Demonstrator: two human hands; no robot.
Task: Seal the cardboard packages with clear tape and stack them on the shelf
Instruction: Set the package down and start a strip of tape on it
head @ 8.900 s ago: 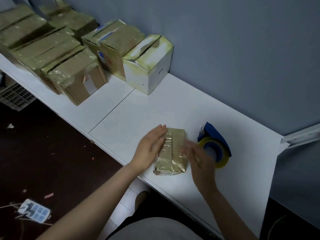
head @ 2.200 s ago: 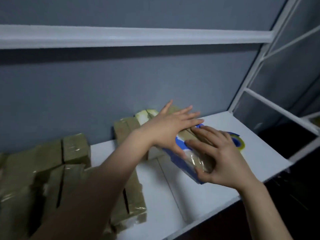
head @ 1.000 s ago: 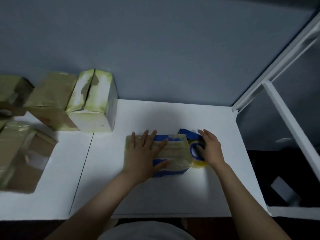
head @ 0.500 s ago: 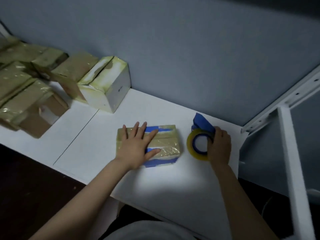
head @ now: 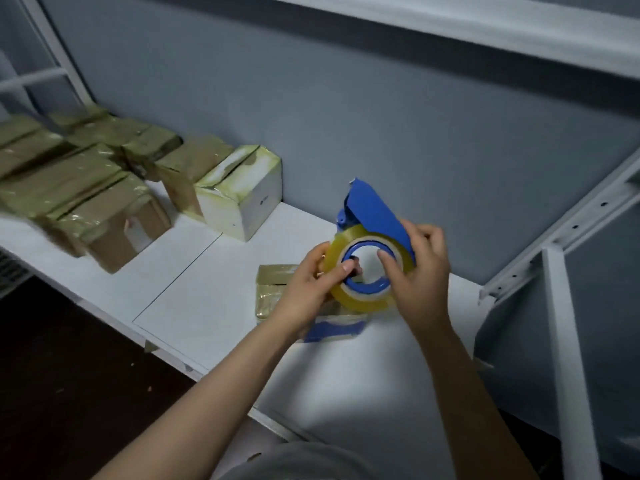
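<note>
Both hands were raised off the shelf (head: 194, 306) and closed on the same tool. The right hand (head: 420, 271) gripped the blue dispenser (head: 370, 209) by its guard, with the forefinger laid across the roll's face. The left hand (head: 308, 289) pinched the tape (head: 360, 301), thumb inside the core and fingers round the outer rim. Judged: the right steadied the tool while the left hunted for the loose end, so no strip had been laid yet.

The package (head: 273, 284) lay flat on the shelf directly below the hands, near the front edge, and neither hand touched it. It was probably parked there so the strip could drop straight onto it.

Finished packages (head: 69, 178) sat crowded along the wall to the left, with a white box (head: 242, 199) nearest and clear of the working spot.

Hidden or unclear:
- The hands and roll covered most of the package, leaving only its left end and a blue patch at the near edge. Its flap seam could not be made out.
- The free end of the tape was not visible.
- The cutter teeth were too small to tell.
- The far-left packages were blurred and cut off by the frame, so no count was possible.
</note>
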